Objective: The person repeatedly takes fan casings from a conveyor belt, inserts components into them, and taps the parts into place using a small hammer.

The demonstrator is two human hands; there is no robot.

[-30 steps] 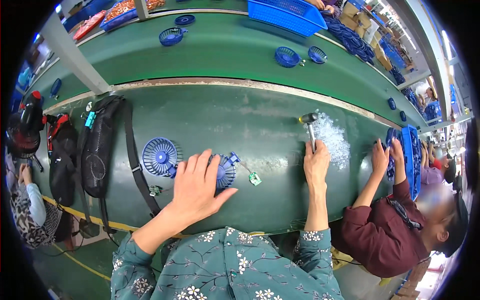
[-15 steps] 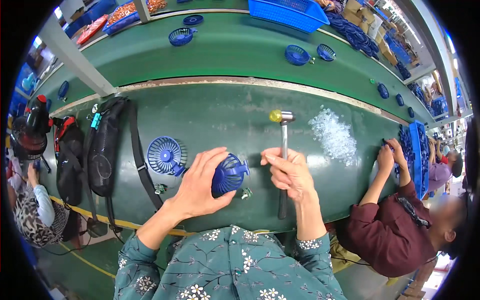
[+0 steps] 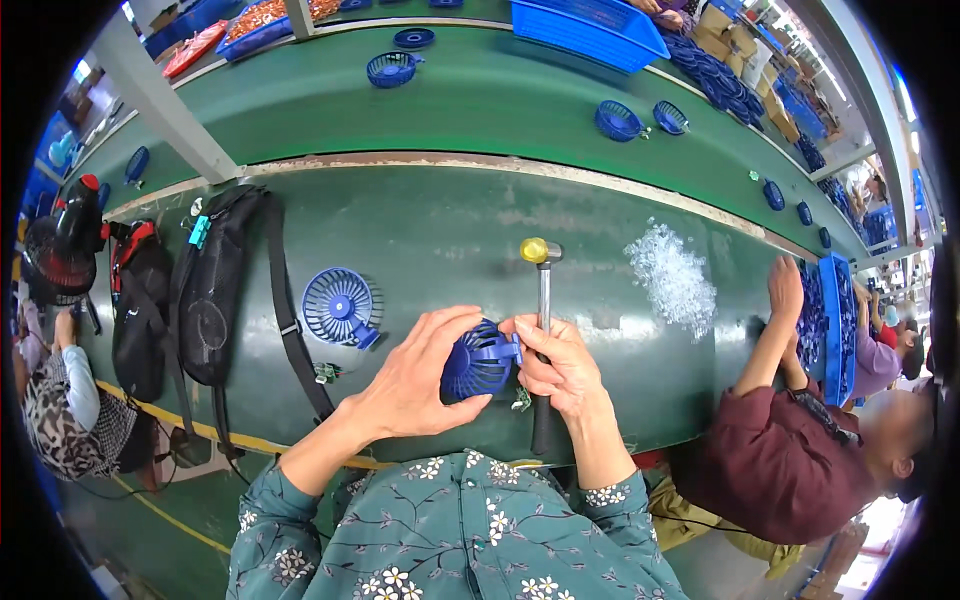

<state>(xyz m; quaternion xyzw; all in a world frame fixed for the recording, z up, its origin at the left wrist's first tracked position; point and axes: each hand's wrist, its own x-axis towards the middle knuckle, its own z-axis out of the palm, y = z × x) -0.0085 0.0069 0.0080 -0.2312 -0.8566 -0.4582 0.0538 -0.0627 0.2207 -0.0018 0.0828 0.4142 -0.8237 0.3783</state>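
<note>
My left hand [image 3: 415, 375] is wrapped around a round blue slatted fan housing [image 3: 470, 368], which sits tilted over the bench. Thumb and fingertips of my right hand [image 3: 560, 370] meet the small neck at the housing's right edge; whatever they pinch there is too small to make out. The same hand holds a hammer [image 3: 544, 295] with a yellow-and-metal head pointing away from me and a dark grip below the palm. A small green circuit board [image 3: 521, 399] hangs under the housing. Left of my hands lies another blue fan housing [image 3: 340, 306], with a green board [image 3: 326, 372] near it.
A heap of small clear pieces [image 3: 672, 280] lies right on the bench [image 3: 430, 215]. Black bags [image 3: 215, 300] with a strap lie left. Beyond a ledge, a green conveyor [image 3: 500, 110] carries blue fan parts [image 3: 392, 69]. Co-workers sit at both sides, one in a maroon sleeve [image 3: 745, 430].
My right hand has come left with the hammer and now touches the fan housing's neck. Blue parts on the conveyor have shifted right. The right co-worker's hand has reached farther out.
</note>
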